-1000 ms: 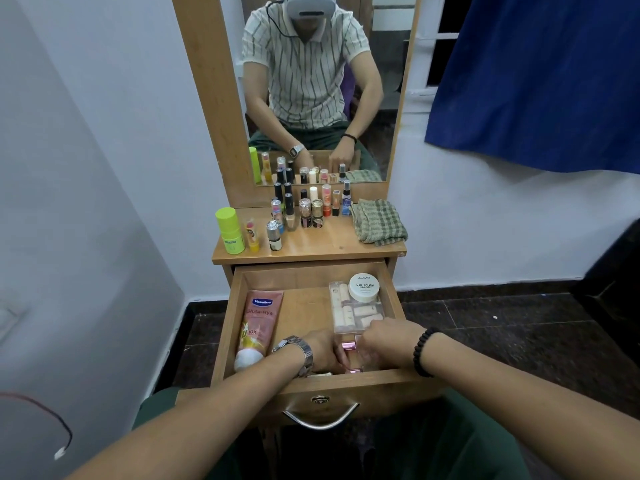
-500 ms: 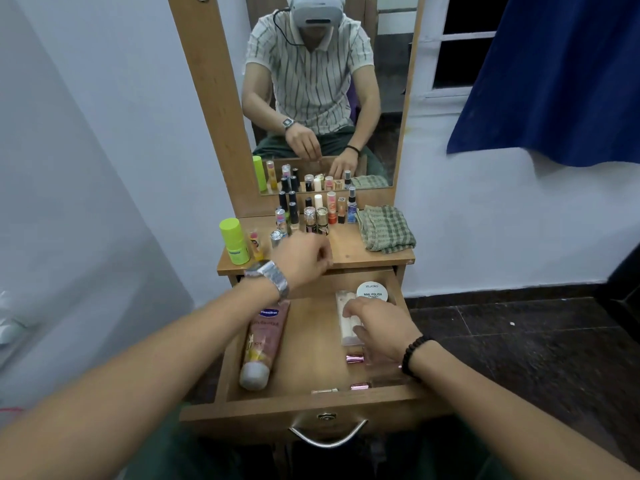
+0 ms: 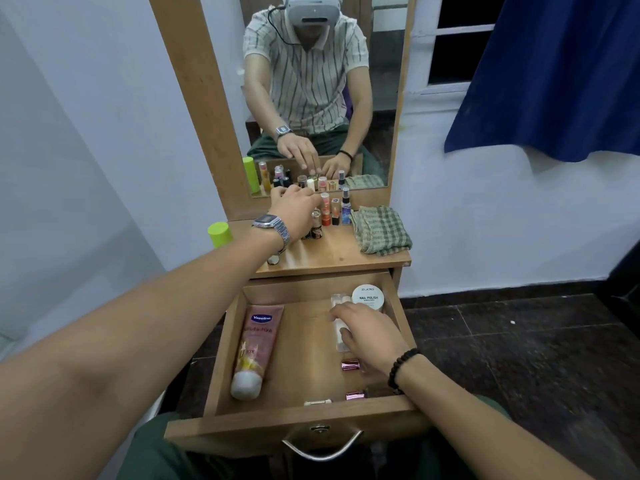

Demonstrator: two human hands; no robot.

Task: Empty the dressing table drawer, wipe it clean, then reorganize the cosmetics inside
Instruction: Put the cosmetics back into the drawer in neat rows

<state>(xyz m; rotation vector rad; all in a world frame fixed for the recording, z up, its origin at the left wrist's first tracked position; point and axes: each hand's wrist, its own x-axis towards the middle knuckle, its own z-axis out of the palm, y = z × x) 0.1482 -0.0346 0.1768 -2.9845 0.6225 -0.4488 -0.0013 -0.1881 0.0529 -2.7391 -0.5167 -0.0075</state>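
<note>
The open wooden drawer (image 3: 311, 421) holds a pink Vaseline tube (image 3: 257, 348) on the left. A white nail polish jar (image 3: 368, 296) and a clear plastic case (image 3: 336, 305) lie at its back right. Two small pink lipsticks (image 3: 350, 365) and a pale stick (image 3: 317, 402) lie near the front. My right hand (image 3: 363, 336) rests flat on the clear case with its fingers spread. My left hand (image 3: 294, 206) reaches over the cluster of small bottles (image 3: 333, 211) on the tabletop, and its fingertips touch their tops.
A lime green bottle (image 3: 219, 233) stands at the tabletop's left and a folded checked cloth (image 3: 381, 230) lies at its right. A small round cap (image 3: 273, 260) lies near the front edge. The mirror (image 3: 311, 81) rises behind. A blue curtain (image 3: 554, 74) hangs to the right.
My left hand left the drawer front and moved up and back onto the bottles on the tabletop. My right hand slid back from the lipsticks onto the clear case.
</note>
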